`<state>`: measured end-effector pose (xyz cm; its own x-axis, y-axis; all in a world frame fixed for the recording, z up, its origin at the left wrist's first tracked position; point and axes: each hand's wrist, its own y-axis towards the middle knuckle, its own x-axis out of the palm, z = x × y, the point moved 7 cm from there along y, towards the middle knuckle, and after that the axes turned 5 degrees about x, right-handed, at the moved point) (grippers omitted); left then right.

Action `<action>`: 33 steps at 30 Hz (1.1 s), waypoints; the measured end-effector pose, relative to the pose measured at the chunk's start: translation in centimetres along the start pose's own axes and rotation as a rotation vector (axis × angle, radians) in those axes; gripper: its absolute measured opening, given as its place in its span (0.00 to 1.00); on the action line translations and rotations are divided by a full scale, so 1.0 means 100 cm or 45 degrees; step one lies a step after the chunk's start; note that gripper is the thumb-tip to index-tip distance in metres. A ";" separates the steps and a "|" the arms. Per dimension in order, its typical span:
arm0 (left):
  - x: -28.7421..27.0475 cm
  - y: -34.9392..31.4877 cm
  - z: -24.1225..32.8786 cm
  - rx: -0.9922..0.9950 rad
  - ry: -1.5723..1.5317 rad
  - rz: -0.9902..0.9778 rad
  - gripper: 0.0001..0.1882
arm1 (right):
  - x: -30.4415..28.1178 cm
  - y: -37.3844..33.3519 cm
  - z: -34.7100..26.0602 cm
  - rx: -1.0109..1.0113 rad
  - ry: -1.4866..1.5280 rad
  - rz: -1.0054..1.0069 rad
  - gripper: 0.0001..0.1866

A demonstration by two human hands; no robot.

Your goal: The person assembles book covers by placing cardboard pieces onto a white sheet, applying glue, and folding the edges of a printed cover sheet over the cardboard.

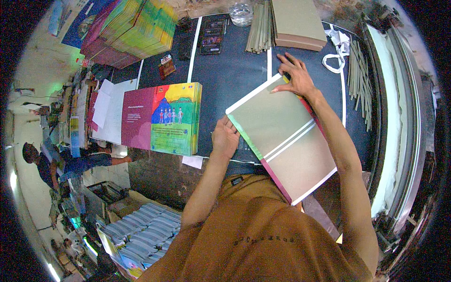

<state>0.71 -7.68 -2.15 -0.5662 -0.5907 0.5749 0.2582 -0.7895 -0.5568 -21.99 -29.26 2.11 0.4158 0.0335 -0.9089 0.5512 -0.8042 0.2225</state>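
An unfolded book cover (268, 110) lies slanted in front of me, inner side up. It shows grey-beige boards, a pair of white strips across the middle, white end edges, and green, maroon and red folded-over borders. My left hand (225, 138) has its fingers curled at the green border near the left corner, with the fingertips partly hidden. At the far corner, by a small yellow fold, my right hand (298, 80) grips the cover, thumb over the board and fingers beyond its edge. The near end of the cover overhangs the table edge, close to my shirt.
Left of me lies a stack of colourful printed covers (174, 120); a tall book stack (131, 33) stands behind. Grey boards (299, 23), board strips (259, 28) and a glass bowl (241, 15) sit at the back. A machine (394, 117) borders the right; a person (70, 162) is far left.
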 end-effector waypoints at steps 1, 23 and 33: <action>0.001 0.001 0.001 0.009 0.014 -0.021 0.24 | 0.001 0.000 0.002 0.006 0.005 0.004 0.37; 0.150 0.016 -0.026 1.176 2.776 -0.424 0.31 | -0.003 0.000 0.002 0.072 0.019 -0.040 0.62; 0.128 0.001 -0.045 1.280 2.844 -0.318 0.35 | 0.004 -0.049 -0.040 -0.093 -0.108 -0.170 0.30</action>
<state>-10.06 -14.60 2.44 -0.0780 -0.0777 -0.9939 -0.1591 -0.9832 0.0893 -21.68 -22.91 2.07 0.2745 0.0847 -0.9578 0.6501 -0.7503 0.1200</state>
